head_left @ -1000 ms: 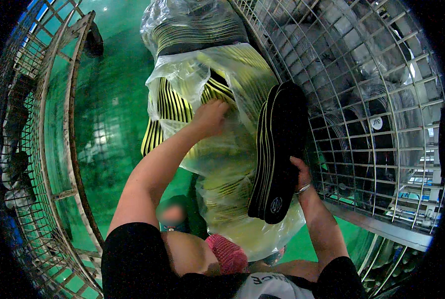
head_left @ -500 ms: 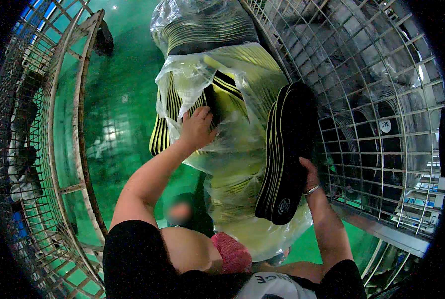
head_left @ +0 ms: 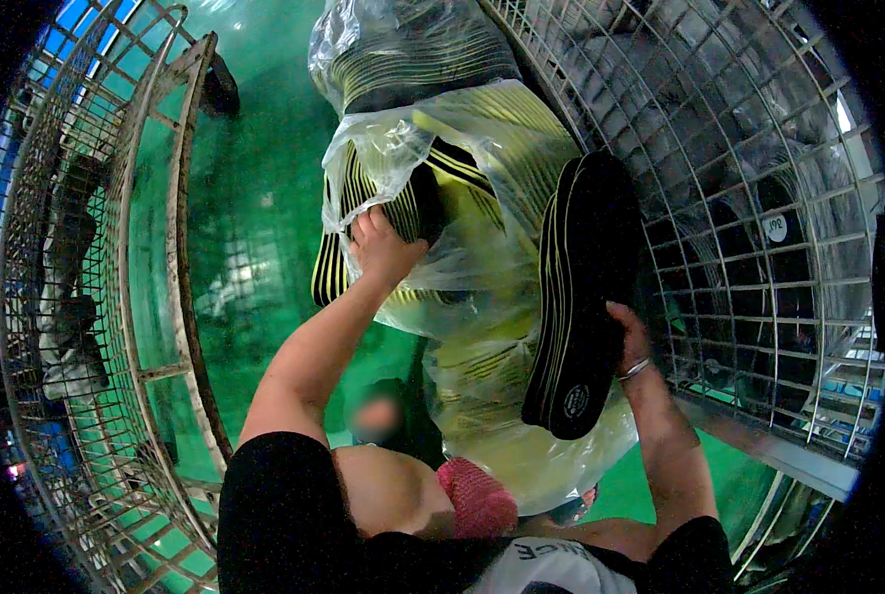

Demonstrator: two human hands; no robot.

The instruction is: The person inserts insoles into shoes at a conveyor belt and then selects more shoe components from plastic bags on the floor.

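Observation:
A stack of black insoles (head_left: 586,277) with thin yellow edge lines is in my right hand (head_left: 630,342), which grips its right side near the lower end. The stack stands tilted, a round pale mark on its heel. My left hand (head_left: 385,249) is at the torn opening of a clear plastic bag (head_left: 467,259), its fingers curled over the striped edges of more insoles (head_left: 395,203). The thumb lies apart on the right side of that bunch. Plastic film hides part of what the fingers grasp.
More bagged insoles (head_left: 417,74) lie beyond. A wire-mesh cage (head_left: 705,287) with dark bagged goods rises close on the right. Another mesh cart with a worn frame (head_left: 180,198) stands left, across the green floor (head_left: 254,228). A pink knitted item (head_left: 477,498) is near my lap.
My left hand has shifted slightly left and down, its fingers now curling around the insoles in the bag. The right hand still holds its stack. The whole view has shifted a little.

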